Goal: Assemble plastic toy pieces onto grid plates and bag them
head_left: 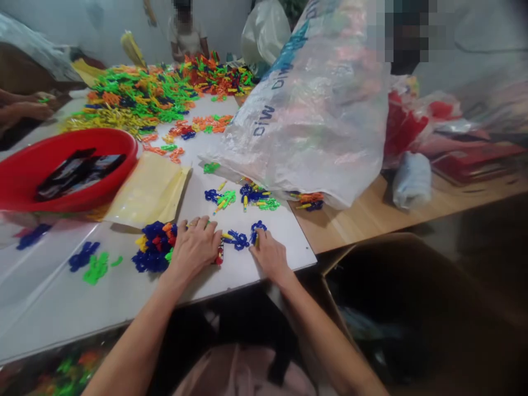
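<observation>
Pink cloth (243, 377) nearest us, low down, well to the near side of the red basin (133, 144), which we take as our landmark.

Grip first. Our right hand (270, 254): thumb and fingers bent in at a blue plastic piece (259, 225) on the near right side of the basin, touching it; whether they pinch it, we can't make out. Our left hand (196, 243), closer to the basin, lies palm down beside a pile of blue pieces (153, 250) and over a red patterned item (220, 254); its palm is hidden, so no telling if anything is held. Between the hands, another blue piece (239, 240) with a yellow stick (226, 236).

Handling, our guess: light, fairly stiff moulded plastic, hardly fragile, slightly slick. Knobbly outlines may snag one another in the pile. Best hold: thumb and forefinger across the broad body, sparing any thin ends.

Outward: yellow packet (148, 190) just beside the basin's right side; loose green pieces (96, 268) nearer us than the basin. Large printed bag (313, 121) well to its right. Beyond it, a mixed-colour heap (140, 91); farther still, a co-worker (190, 41).
</observation>
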`<state>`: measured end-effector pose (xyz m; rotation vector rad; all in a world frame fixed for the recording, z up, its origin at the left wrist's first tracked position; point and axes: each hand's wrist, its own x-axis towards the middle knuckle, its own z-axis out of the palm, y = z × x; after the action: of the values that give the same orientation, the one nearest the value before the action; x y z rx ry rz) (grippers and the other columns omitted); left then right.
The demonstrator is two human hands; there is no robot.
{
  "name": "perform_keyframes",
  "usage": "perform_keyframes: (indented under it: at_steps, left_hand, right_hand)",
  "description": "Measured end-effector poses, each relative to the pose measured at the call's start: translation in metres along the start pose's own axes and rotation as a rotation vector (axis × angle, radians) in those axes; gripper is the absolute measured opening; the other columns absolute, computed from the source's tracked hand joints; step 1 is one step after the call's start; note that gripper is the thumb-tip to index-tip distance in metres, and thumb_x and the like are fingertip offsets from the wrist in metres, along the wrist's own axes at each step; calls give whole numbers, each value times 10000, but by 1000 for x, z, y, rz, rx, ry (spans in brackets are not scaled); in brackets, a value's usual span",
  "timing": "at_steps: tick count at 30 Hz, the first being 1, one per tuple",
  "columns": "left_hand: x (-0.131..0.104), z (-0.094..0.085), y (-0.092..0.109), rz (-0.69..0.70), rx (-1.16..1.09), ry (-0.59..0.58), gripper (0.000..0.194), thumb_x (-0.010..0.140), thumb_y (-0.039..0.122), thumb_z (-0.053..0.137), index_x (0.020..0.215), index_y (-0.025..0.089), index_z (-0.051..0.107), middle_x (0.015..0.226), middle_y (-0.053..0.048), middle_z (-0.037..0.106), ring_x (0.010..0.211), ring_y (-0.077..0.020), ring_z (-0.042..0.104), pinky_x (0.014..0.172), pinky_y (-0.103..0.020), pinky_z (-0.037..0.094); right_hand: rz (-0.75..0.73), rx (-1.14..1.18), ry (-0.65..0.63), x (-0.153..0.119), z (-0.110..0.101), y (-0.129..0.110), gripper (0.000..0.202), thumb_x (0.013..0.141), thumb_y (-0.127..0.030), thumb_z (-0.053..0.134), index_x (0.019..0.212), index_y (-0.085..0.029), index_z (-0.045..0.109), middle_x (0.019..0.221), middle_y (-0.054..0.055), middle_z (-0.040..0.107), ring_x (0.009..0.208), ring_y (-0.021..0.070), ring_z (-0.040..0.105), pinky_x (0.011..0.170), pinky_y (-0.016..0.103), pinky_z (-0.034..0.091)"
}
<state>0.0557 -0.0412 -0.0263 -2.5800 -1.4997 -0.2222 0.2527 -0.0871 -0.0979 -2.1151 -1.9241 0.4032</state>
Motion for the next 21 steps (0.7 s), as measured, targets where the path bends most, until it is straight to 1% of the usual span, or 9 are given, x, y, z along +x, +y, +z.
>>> perform_keyframes:
  at_steps: [3,7,9,11,13,15,17,19,21]
  left_hand:
    - [0,-2,-2,6,-18,-11,421,945,342,317,1119,136,640,1226,-177,608,1111,-315,570,988,-518,338]
    - [1,-1,-4,36,-23,-39,426,941,361,326,1140,140,632,1236,-168,604,1112,-308,566,988,-508,345]
    - [-2,-2,-8,56,-27,-52,415,935,357,336,1140,149,632,1227,-156,609,1110,-301,566,987,-498,353]
    - [-7,-4,-13,74,-33,-63,397,930,348,346,1135,167,634,1225,-142,613,1115,-288,564,995,-490,358]
    - [-14,-7,-18,76,-29,-63,386,930,343,352,1133,174,634,1267,-140,590,1159,-282,541,1012,-486,355]
    - [-19,-9,-19,59,-19,-47,384,932,342,357,1140,167,627,1331,-144,542,1223,-285,497,1036,-489,342]
    - [-23,-10,-17,39,-14,-32,383,936,332,354,1161,158,611,1353,-146,524,1248,-281,479,1068,-498,310]
    - [-25,-9,-12,20,-27,-21,383,945,308,337,1179,148,593,1309,-143,564,1217,-262,512,1089,-489,292]
    - [-26,-7,-9,9,-50,4,383,953,283,316,1185,135,583,1263,-138,601,1183,-245,542,1089,-463,307]
  right_hand:
    - [75,-22,-16,0,-4,-1,389,853,-280,587,1219,-199,485,1076,117,606,902,250,630,697,319,464]
    - [74,-25,-39,1,-9,18,307,849,-256,581,1142,-177,534,1005,124,637,879,257,634,691,319,456]
    - [72,78,-53,6,-14,23,250,861,-221,538,1103,-166,565,929,111,661,811,229,637,702,315,451]
    - [44,324,-38,13,-18,20,251,843,-212,536,1083,-160,587,831,67,665,743,188,628,693,286,451]
    - [-38,636,-3,14,-17,6,302,810,-244,563,1100,-162,586,775,17,648,678,147,606,651,246,453]
    - [-152,864,12,9,-6,-17,341,782,-266,581,1111,-173,584,797,-1,650,652,127,590,628,228,460]
    - [-198,922,-25,0,13,-41,243,761,-244,586,994,-183,622,775,-1,658,650,135,587,641,242,472]
    - [-154,897,-77,-6,34,-59,74,766,-230,577,805,-193,628,692,3,649,645,155,590,662,268,483]
    - [-111,882,-73,-7,50,-68,88,796,-254,561,741,-201,606,687,15,652,663,173,600,684,289,493]
